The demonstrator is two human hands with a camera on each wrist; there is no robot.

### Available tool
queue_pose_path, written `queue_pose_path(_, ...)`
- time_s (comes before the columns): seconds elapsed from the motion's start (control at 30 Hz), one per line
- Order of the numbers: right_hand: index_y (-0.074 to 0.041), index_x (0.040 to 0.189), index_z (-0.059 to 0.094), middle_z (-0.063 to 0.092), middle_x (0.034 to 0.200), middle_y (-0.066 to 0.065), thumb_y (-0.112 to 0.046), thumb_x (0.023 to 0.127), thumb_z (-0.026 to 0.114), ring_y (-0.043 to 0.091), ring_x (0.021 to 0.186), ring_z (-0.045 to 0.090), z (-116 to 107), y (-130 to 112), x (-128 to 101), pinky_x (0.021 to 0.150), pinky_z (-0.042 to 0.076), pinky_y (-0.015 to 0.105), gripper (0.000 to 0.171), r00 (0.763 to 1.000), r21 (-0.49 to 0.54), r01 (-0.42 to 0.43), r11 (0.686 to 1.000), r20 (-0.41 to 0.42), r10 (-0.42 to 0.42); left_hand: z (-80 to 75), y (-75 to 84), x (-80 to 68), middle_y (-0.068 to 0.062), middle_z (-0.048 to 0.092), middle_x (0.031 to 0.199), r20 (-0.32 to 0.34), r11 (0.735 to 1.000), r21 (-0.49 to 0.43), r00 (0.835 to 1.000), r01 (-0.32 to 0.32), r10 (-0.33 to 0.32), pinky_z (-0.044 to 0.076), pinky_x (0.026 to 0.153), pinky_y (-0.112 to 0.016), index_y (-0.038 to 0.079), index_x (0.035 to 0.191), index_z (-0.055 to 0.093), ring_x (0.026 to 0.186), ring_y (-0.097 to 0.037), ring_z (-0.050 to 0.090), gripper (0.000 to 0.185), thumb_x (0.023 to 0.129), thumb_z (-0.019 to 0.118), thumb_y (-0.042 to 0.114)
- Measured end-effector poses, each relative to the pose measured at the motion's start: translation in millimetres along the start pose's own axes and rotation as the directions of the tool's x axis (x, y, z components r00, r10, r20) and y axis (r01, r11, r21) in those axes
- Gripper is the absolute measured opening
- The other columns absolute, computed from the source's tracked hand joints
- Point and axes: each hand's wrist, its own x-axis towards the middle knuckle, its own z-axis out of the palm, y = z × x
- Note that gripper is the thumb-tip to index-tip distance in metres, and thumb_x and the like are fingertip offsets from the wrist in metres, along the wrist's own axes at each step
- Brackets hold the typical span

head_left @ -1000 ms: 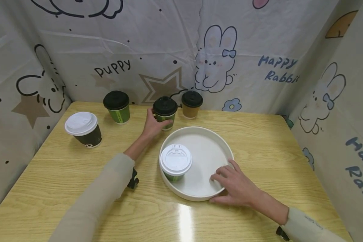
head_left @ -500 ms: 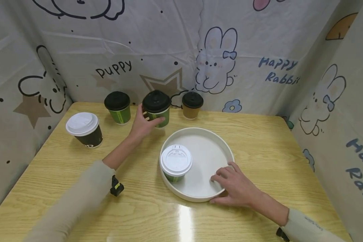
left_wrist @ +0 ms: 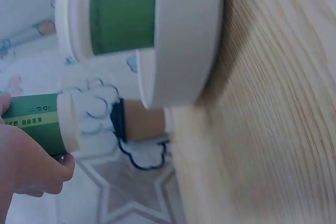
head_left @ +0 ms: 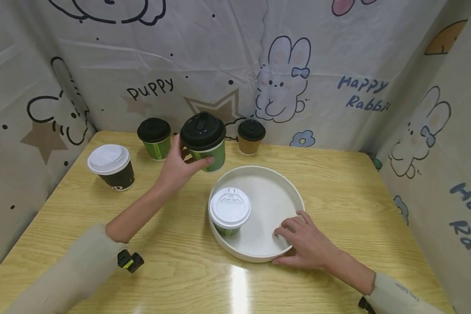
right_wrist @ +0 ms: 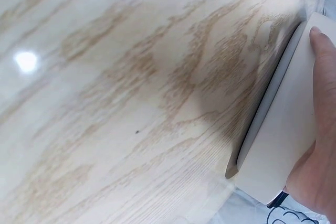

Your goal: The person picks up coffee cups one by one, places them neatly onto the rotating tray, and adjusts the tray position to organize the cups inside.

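My left hand (head_left: 172, 174) holds a green paper coffee cup (head_left: 216, 158) with a black lid, thumb and fingers around its side. The left wrist view shows this cup (left_wrist: 39, 116) raised off the table, its base apart from any surface. On the right, my other hand (head_left: 310, 242) grips the rim of a round off-white tray (head_left: 271, 200), fingers over the inside and thumb at the outer wall. Inside the tray, at its left, stands another green cup with a white lid (head_left: 230, 208). From the right wrist, the thumb lies along the tray wall (right_wrist: 278, 129).
Behind the tray stands a small brown cup (head_left: 249, 141) with a black lid. Farther left are a black-lidded green cup (head_left: 158, 148) and a white-lidded black cup (head_left: 119, 176). A printed curtain (head_left: 216, 56) borders the wooden table (head_left: 188, 270).
My left hand has lifted the black-lidded green cup from beside the brown cup, first drawing it left and then up toward me. The right hand stays at the tray rim.
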Motion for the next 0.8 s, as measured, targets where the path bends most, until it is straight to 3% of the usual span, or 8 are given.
queue_pose_path(0.33,-0.020,0.109,0.066,0.060,0.103,-0.003,-0.073,0.077,0.068,0.020,0.101,0.055,-2.4,-2.4,-0.6,0.107,0.030,0.056,0.062,1.000,0.023,0.000,1.000,-0.003,0.000,17.6,30.9,-25.4,-0.008,0.048,0.140,0.072,0.990,-0.139,0.997,-0.030,0.040,0.045,0.104,-0.045,0.011,0.149,0.032,0.125,-0.025,0.049,0.080,0.083,0.076,0.000)
queue_pose_path(0.8,-0.020,0.108,0.067,0.060,0.103,-0.003,-0.074,0.077,0.068,0.019,0.101,0.055,-1.7,-2.1,0.3,0.107,0.030,0.056,0.062,1.000,0.021,-0.007,1.000,-0.012,0.007,47.3,53.0,-50.3,-0.008,0.051,0.138,0.206,0.985,-0.165,0.975,-0.042,0.077,0.044,0.104,-0.048,0.012,0.149,0.036,0.126,-0.025,0.049,0.080,0.082,0.078,0.004)
